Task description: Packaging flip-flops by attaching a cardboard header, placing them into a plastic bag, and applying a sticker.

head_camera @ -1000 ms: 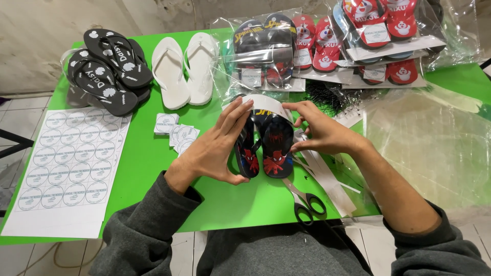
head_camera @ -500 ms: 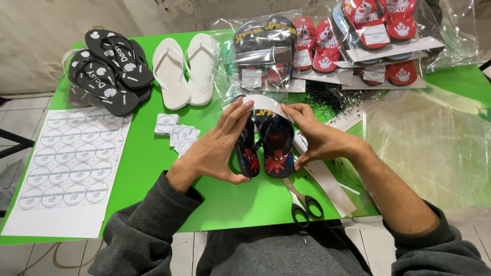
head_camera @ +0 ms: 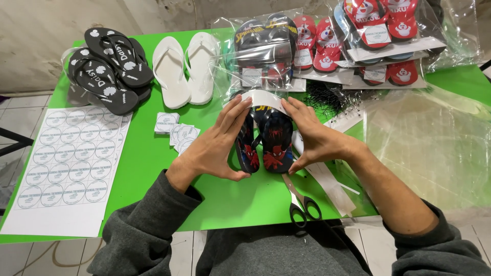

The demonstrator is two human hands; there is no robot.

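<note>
Both hands, left (head_camera: 217, 148) and right (head_camera: 314, 138), clasping a dark sandal pair (head_camera: 265, 145) under a white card (head_camera: 263, 99), liable to slip askew from uneven finger pressure.

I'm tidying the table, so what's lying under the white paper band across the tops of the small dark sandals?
Under the white paper band, the small dark printed sandals show, held by both hands. Their toe ends are covered by the band.
</note>
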